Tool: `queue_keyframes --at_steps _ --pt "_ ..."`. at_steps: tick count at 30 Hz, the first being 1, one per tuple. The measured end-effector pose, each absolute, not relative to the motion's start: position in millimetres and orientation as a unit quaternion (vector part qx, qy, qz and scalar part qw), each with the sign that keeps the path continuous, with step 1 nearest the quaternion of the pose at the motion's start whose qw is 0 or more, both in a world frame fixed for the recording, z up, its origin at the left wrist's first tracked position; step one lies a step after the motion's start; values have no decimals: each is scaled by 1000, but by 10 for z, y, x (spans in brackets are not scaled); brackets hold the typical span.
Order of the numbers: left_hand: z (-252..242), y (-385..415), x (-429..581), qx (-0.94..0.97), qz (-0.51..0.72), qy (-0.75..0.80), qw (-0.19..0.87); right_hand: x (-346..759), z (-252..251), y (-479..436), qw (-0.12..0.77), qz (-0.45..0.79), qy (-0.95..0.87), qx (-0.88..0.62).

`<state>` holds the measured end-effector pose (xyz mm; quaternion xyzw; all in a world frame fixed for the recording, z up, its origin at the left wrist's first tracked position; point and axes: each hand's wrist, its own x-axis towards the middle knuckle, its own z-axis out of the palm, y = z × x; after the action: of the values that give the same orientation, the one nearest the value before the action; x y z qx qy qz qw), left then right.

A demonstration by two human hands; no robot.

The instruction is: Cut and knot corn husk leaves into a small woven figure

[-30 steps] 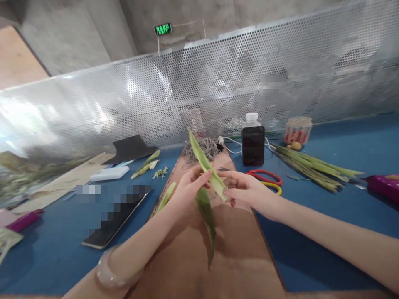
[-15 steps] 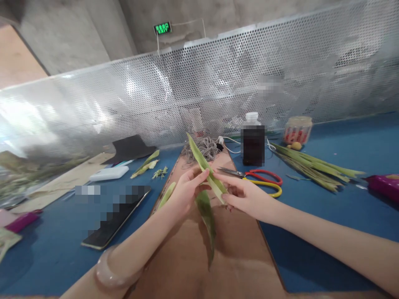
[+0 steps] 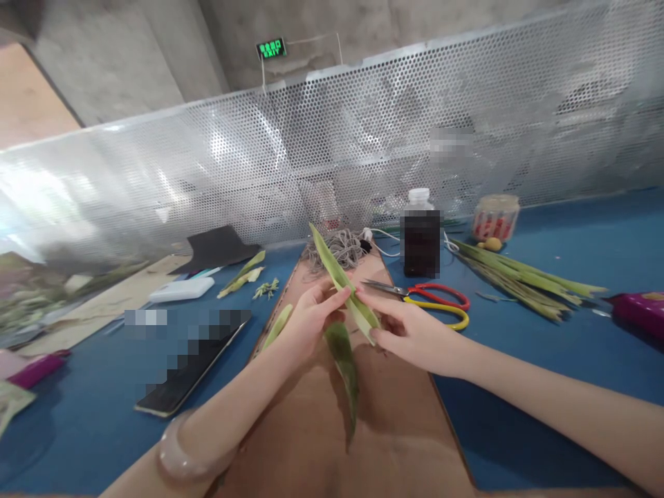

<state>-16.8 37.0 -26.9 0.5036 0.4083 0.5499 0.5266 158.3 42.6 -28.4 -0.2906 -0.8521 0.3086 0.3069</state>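
A long green leaf strip (image 3: 328,256) slants between my hands above the wooden board. My left hand (image 3: 311,315) pinches it near its middle, thumb on top. Lower down, my right hand (image 3: 407,328) grips the strip's near end between thumb and fingers. A darker green leaf (image 3: 343,373) hangs below the left hand with its tip toward me; whether it joins the strip is hidden. Another pale green leaf (image 3: 277,326) lies at the board's left edge, partly behind my left arm. Scissors (image 3: 436,297) with red and yellow handles rest just beyond my right hand.
On the wooden board (image 3: 394,443) a heap of grey cord (image 3: 339,250) lies at the far end. A dark bottle (image 3: 421,242), a jar (image 3: 495,218) and a leaf bundle (image 3: 523,277) stand or lie right. A phone-like slab (image 3: 194,366) and white case (image 3: 181,289) lie left.
Almost nothing has moved. The near end of the leaf strip and my right hand's fingers have shifted very slightly.
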Motion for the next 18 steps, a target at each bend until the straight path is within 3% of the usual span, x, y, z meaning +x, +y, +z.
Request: queue_keyframes --at_steps 4,11,18 --pt "-263 360 -152 501 541 420 529 1591 -262 382 308 205 -883 -288" --pt "-298 364 -130 500 535 439 521 1601 -272 334 224 124 -921 -295" --pt "-285 346 -82 508 527 459 504 1597 -271 268 217 137 -909 -330"
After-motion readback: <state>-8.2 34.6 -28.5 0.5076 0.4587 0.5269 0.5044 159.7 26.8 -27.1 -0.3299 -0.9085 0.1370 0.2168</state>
